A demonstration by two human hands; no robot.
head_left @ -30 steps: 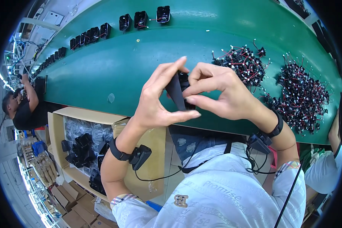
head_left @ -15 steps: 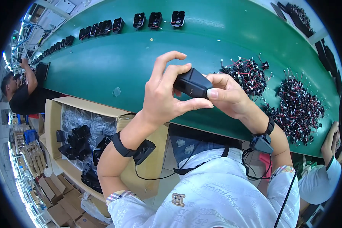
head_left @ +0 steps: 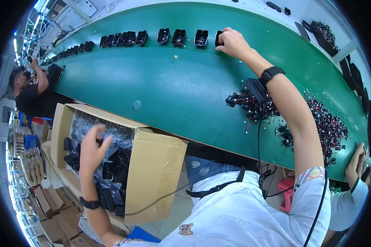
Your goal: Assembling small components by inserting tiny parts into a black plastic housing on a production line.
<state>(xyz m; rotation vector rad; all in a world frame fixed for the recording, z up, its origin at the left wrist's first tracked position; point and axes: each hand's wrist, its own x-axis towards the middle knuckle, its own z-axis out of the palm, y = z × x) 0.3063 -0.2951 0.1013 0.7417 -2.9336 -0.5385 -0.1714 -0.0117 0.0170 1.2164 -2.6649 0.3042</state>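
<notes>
At upper centre of the frame, the right hand (head_left: pixel 234 43) grasps a black housing (head_left: pixel 217 39); at lower left, the left hand (head_left: pixel 92 152) hangs unclenched. Placement appears underway; the next move calls for release.

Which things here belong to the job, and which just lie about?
In the job, apparently:
black housing at the right hand
row of black housings
open carton under the left hand
piles of wired parts

Seemingly lying about:
clear round piece
yellow scrap
</notes>
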